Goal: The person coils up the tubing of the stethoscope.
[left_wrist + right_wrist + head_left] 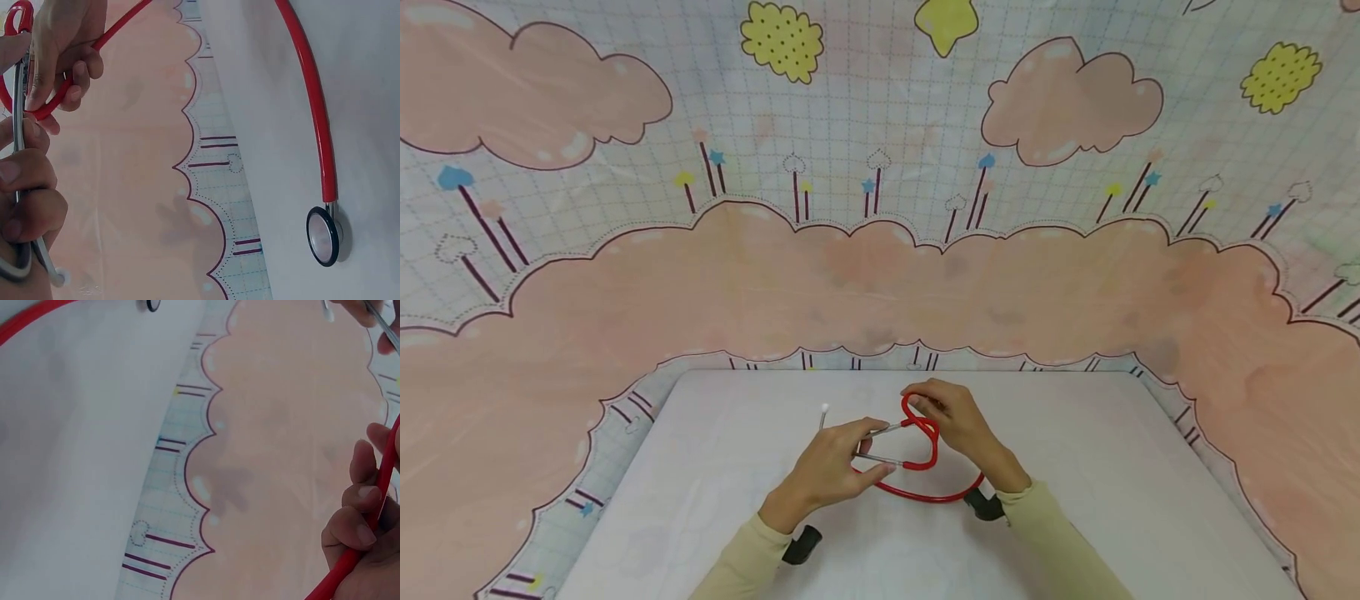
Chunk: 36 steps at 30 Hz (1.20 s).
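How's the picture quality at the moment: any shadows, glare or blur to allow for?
Head view: soft, even light, with only faint shadows on the tabletop; left wrist view: the chest piece casts a soft shadow, and the metal tubes show light streaks; right wrist view: red tubing reads clearly, no strong glare.

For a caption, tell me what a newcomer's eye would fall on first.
Probably the red tubing looped between the hands, over the white table. Next, perhaps, the pink cloud-patterned backdrop behind. In the left wrist view, the round chestpiece stands out at lower right.
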Each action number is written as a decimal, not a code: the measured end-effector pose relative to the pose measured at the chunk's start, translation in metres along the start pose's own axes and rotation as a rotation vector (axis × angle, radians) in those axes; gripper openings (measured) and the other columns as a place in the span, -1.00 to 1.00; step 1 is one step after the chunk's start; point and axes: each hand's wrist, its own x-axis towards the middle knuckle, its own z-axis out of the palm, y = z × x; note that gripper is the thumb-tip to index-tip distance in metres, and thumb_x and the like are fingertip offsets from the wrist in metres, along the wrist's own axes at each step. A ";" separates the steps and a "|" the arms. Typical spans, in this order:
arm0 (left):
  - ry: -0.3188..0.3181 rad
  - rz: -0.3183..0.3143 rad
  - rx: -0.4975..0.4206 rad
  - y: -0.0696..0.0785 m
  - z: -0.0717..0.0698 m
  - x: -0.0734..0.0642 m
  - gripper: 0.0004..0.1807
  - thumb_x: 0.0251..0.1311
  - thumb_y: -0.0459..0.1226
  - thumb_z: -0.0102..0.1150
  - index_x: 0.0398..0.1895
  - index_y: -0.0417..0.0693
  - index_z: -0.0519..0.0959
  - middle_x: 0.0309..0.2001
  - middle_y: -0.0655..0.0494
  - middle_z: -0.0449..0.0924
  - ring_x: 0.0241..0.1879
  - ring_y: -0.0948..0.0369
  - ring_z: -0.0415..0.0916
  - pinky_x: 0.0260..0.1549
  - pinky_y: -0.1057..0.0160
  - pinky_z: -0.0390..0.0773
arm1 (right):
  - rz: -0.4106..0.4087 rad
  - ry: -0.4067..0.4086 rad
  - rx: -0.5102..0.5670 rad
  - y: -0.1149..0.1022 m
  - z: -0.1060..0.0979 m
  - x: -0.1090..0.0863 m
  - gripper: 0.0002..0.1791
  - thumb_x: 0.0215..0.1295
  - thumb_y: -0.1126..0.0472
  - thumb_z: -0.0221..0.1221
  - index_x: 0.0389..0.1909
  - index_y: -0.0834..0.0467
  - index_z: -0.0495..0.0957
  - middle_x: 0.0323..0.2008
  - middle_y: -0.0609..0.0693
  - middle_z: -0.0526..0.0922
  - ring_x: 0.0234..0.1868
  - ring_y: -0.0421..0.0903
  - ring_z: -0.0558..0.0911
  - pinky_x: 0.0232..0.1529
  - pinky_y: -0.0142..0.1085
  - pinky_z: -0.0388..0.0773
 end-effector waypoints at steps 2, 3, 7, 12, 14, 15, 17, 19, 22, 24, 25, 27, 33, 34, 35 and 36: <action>0.013 0.005 -0.005 -0.001 0.000 0.001 -0.48 0.03 -0.06 0.45 0.04 -0.07 0.60 -0.52 0.28 0.41 -0.55 0.45 0.23 -0.56 0.52 0.26 | 0.017 -0.003 0.016 0.000 0.003 0.000 -0.80 0.33 0.23 0.20 -0.07 0.13 0.68 -0.25 -0.02 0.74 -0.25 -0.14 0.64 -0.19 -0.42 0.63; 0.018 0.007 -0.006 0.000 0.000 0.001 -0.48 0.03 -0.06 0.46 0.04 -0.07 0.60 -0.52 0.28 0.41 -0.54 0.45 0.22 -0.56 0.52 0.25 | 0.019 -0.006 0.024 0.000 0.004 0.000 -0.80 0.34 0.22 0.20 -0.08 0.13 0.68 -0.25 -0.02 0.74 -0.25 -0.13 0.65 -0.19 -0.42 0.64; 0.037 0.011 -0.024 0.001 -0.001 0.002 -0.48 0.01 -0.07 0.47 0.03 -0.07 0.59 -0.52 0.27 0.41 -0.55 0.42 0.25 -0.57 0.52 0.27 | -0.022 -0.010 0.038 0.003 0.011 -0.001 -0.82 0.34 0.26 0.20 -0.09 0.15 0.68 -0.25 0.00 0.75 -0.26 -0.10 0.68 -0.17 -0.39 0.66; 0.060 0.001 -0.047 0.002 0.000 0.002 -0.47 -0.01 -0.09 0.49 0.03 -0.10 0.60 -0.50 0.25 0.43 -0.53 0.40 0.27 -0.55 0.51 0.30 | -0.068 -0.007 0.046 0.004 0.020 -0.001 -0.81 0.29 0.32 0.24 -0.10 0.17 0.67 -0.22 0.04 0.75 -0.17 -0.03 0.71 -0.07 -0.25 0.67; 0.070 -0.009 -0.052 0.002 0.000 0.001 -0.46 -0.01 -0.10 0.50 0.04 -0.12 0.60 -0.50 0.23 0.43 -0.53 0.38 0.29 -0.54 0.51 0.32 | -0.050 -0.014 0.058 0.003 0.022 0.000 -0.81 0.29 0.31 0.24 -0.10 0.17 0.67 -0.20 0.05 0.76 -0.14 -0.01 0.71 -0.05 -0.21 0.67; 0.075 -0.014 -0.056 0.001 0.000 0.001 -0.46 -0.02 -0.11 0.50 0.04 -0.12 0.60 -0.51 0.23 0.43 -0.53 0.36 0.30 -0.54 0.50 0.32 | -0.042 -0.019 0.060 0.002 0.023 -0.001 -0.81 0.30 0.31 0.23 -0.09 0.17 0.67 -0.19 0.06 0.76 -0.13 0.00 0.72 -0.04 -0.20 0.67; 0.084 -0.024 -0.057 0.000 0.001 0.000 -0.44 -0.02 -0.11 0.51 0.06 -0.11 0.58 -0.51 0.23 0.42 -0.54 0.35 0.31 -0.54 0.50 0.32 | -0.013 -0.033 0.061 0.000 0.025 -0.002 -0.79 0.28 0.33 0.24 -0.08 0.18 0.67 -0.17 0.07 0.76 -0.12 0.02 0.72 -0.05 -0.19 0.67; 0.087 -0.036 -0.063 -0.002 0.002 0.000 -0.41 -0.01 -0.11 0.51 0.10 -0.06 0.55 -0.51 0.25 0.41 -0.54 0.35 0.31 -0.54 0.50 0.32 | 0.025 -0.051 0.067 -0.002 0.027 -0.003 -0.78 0.28 0.36 0.23 -0.06 0.20 0.67 -0.20 0.09 0.76 -0.18 0.04 0.72 -0.09 -0.21 0.68; 0.091 -0.050 -0.092 -0.005 0.002 0.000 -0.35 0.00 -0.10 0.50 0.20 0.00 0.51 -0.51 0.23 0.43 -0.52 0.39 0.27 -0.52 0.49 0.32 | 0.084 -0.076 0.075 -0.004 0.029 -0.006 -0.77 0.26 0.38 0.24 -0.07 0.23 0.68 -0.28 0.12 0.75 -0.27 0.04 0.71 -0.17 -0.31 0.67; 0.093 -0.064 -0.124 -0.007 0.002 0.000 -0.31 0.01 -0.10 0.49 0.26 0.03 0.50 -0.50 0.21 0.43 -0.51 0.40 0.26 -0.52 0.49 0.33 | 0.115 -0.089 0.077 -0.006 0.031 -0.008 -0.80 0.31 0.32 0.21 -0.08 0.24 0.68 -0.33 0.13 0.74 -0.32 0.01 0.68 -0.22 -0.39 0.63; 0.095 -0.070 -0.136 -0.007 0.001 0.000 -0.30 0.00 -0.11 0.49 0.28 0.03 0.49 -0.50 0.19 0.44 -0.50 0.40 0.26 -0.53 0.49 0.33 | 0.123 -0.094 0.072 -0.006 0.032 -0.009 -0.79 0.34 0.27 0.20 -0.08 0.22 0.68 -0.32 0.12 0.75 -0.29 0.01 0.69 -0.21 -0.40 0.63; 0.095 -0.082 -0.158 -0.008 0.000 0.001 -0.28 -0.01 -0.13 0.48 0.30 0.03 0.49 -0.50 0.22 0.41 -0.50 0.40 0.26 -0.53 0.49 0.34 | 0.131 -0.103 0.049 -0.008 0.034 -0.011 -0.77 0.37 0.21 0.17 -0.06 0.19 0.69 -0.26 0.11 0.76 -0.25 -0.01 0.71 -0.20 -0.42 0.62; 0.091 -0.038 -0.179 -0.011 -0.003 0.001 -0.32 0.03 -0.24 0.44 0.30 -0.08 0.50 -0.48 0.27 0.38 -0.50 0.43 0.24 -0.55 0.50 0.36 | 0.108 -0.140 0.001 -0.008 0.037 -0.017 -0.71 0.40 0.25 0.14 0.09 0.16 0.62 -0.08 0.12 0.74 -0.16 -0.02 0.72 -0.15 -0.29 0.68; 0.092 -0.030 -0.174 -0.012 -0.003 0.000 -0.32 0.04 -0.25 0.43 0.30 -0.10 0.49 -0.48 0.26 0.38 -0.50 0.43 0.24 -0.55 0.50 0.37 | 0.111 -0.146 0.007 -0.008 0.037 -0.019 -0.70 0.38 0.27 0.15 0.10 0.18 0.61 -0.08 0.12 0.74 -0.16 -0.02 0.72 -0.14 -0.27 0.68; 0.094 -0.025 -0.169 -0.013 -0.003 0.000 -0.33 0.04 -0.27 0.43 0.29 -0.11 0.49 -0.48 0.25 0.39 -0.50 0.43 0.24 -0.55 0.50 0.37 | 0.114 -0.149 0.003 -0.006 0.037 -0.021 -0.70 0.37 0.29 0.16 0.09 0.19 0.61 -0.12 0.12 0.75 -0.19 -0.03 0.72 -0.16 -0.27 0.68; 0.095 -0.026 -0.162 -0.014 -0.003 0.000 -0.33 0.04 -0.28 0.43 0.29 -0.12 0.49 -0.48 0.25 0.39 -0.50 0.43 0.24 -0.54 0.50 0.37 | 0.126 -0.156 0.006 -0.006 0.038 -0.024 -0.70 0.36 0.29 0.17 0.09 0.20 0.61 -0.17 0.11 0.76 -0.22 -0.04 0.71 -0.18 -0.29 0.68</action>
